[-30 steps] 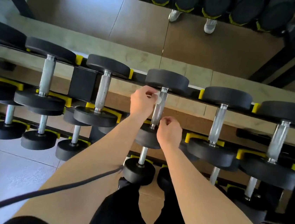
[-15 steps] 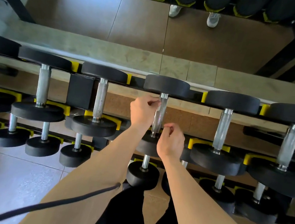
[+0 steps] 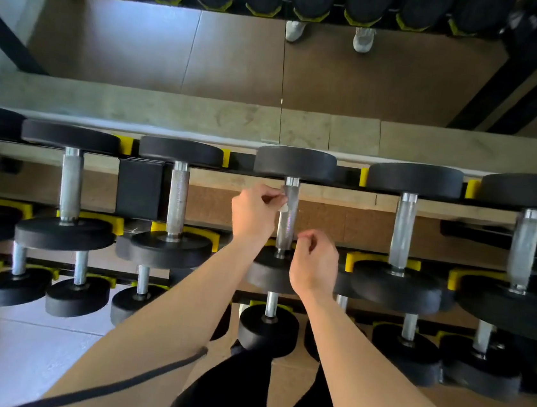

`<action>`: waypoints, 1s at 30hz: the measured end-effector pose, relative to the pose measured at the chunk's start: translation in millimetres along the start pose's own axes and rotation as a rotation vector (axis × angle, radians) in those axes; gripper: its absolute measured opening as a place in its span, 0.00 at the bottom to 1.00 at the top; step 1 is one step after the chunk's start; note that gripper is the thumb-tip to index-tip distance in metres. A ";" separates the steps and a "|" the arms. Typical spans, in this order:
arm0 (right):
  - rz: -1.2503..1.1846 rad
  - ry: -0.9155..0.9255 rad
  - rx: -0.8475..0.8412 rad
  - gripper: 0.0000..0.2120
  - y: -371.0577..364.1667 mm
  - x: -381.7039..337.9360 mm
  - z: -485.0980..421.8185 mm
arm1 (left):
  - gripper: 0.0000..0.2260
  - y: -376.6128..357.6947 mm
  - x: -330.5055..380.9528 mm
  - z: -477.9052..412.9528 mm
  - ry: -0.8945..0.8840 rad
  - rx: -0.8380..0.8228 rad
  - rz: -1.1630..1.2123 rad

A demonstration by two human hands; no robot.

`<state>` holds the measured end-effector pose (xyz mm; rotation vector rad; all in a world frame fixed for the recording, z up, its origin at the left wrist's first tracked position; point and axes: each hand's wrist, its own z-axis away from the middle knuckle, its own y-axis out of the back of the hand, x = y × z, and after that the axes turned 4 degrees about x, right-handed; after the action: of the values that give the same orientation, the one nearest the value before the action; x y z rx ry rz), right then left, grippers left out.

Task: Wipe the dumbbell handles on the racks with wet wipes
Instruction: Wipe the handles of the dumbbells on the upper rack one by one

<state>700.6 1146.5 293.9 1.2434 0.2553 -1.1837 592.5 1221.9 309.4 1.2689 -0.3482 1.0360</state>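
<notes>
A black dumbbell with a knurled silver handle [image 3: 287, 219] lies on the top rack tier, straight ahead. My left hand [image 3: 254, 213] pinches a small white wet wipe [image 3: 283, 205] against the upper left side of that handle. My right hand [image 3: 315, 262] hovers just right of the handle's lower end, fingers curled, nothing visible in it and not touching the metal. The dumbbell's near head [image 3: 269, 270] is partly hidden by both wrists.
More dumbbells line the top tier on both sides, such as one on the left [image 3: 177, 199] and one on the right [image 3: 403, 232]. Smaller ones [image 3: 268, 324] sit on the lower tier. Yellow cradles [image 3: 203, 232] hold them. A mirror behind reflects shoes [image 3: 363, 38]. A black cable [image 3: 126, 384] crosses my left arm.
The camera view shifted downward, so the rack sits lower in frame. My left hand stays at the handle's top with the wipe; my right hand has come slightly off the handle.
</notes>
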 end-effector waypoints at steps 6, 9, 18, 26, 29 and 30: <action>-0.001 0.011 0.016 0.08 0.1 -0.5 1.2 | 0.08 12.7 -23.0 16.1 -0.082 -0.156 -0.088; 0.004 0.017 0.019 0.08 -1.0 0.2 0.9 | 0.12 15.8 -26.3 16.1 -0.103 -0.190 -0.096; 0.019 0.010 0.000 0.09 -1.2 0.4 -1.3 | 0.06 0.4 -2.6 4.2 -0.075 0.014 0.068; 0.023 0.010 0.004 0.10 -1.7 -0.4 -1.3 | 0.03 4.2 -14.8 14.3 -0.306 -0.021 -0.143; 0.018 0.009 -0.003 0.10 -1.0 -1.1 -1.1 | 0.05 8.0 -23.5 20.5 -0.295 -0.096 -0.168; 0.019 0.009 -0.005 0.10 -0.4 -1.4 -1.2 | 0.04 7.8 -21.8 18.1 -0.286 -0.097 -0.153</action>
<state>700.2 1148.4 294.2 1.2444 0.2530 -1.1604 580.4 1195.7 304.2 1.3358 -0.5055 0.7003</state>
